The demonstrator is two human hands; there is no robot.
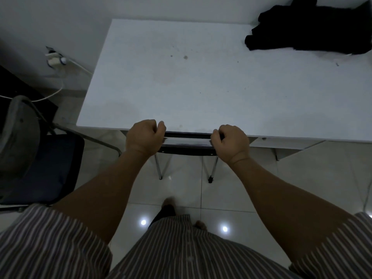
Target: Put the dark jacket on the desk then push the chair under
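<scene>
The dark jacket lies crumpled on the far right corner of the white desk. A chair with a dark backrest and thin metal legs stands at the desk's front edge, its seat hidden beneath the top. My left hand grips the left end of the backrest's top. My right hand grips the right end. Both fists are closed around the backrest, just at the desk's edge.
A second chair with a dark blue seat stands to the left of the desk. A wall socket with a white cable sits low on the left wall. Glossy white floor tiles lie below, with my feet behind the chair.
</scene>
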